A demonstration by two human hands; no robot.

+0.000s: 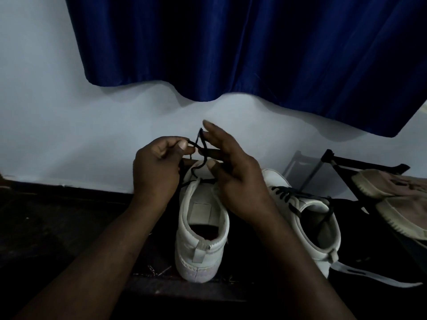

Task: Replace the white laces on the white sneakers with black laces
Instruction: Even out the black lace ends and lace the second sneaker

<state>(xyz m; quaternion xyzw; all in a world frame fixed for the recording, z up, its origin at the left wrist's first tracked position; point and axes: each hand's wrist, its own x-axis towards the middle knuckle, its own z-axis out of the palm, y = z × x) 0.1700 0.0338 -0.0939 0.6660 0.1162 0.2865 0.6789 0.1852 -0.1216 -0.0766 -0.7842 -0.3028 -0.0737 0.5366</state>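
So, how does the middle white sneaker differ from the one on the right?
The middle sneaker has its black lace held above it by the left hand and right hand; the right sneaker is untouched. The right sneaker's lace lies crossed and loose; the middle one's is pulled up. Both are white, heels toward the camera.

white sneakers (184, 239): 2 | black laces (280, 192): 2 | tan shoes (397, 192): 2 | hands (157, 167): 2
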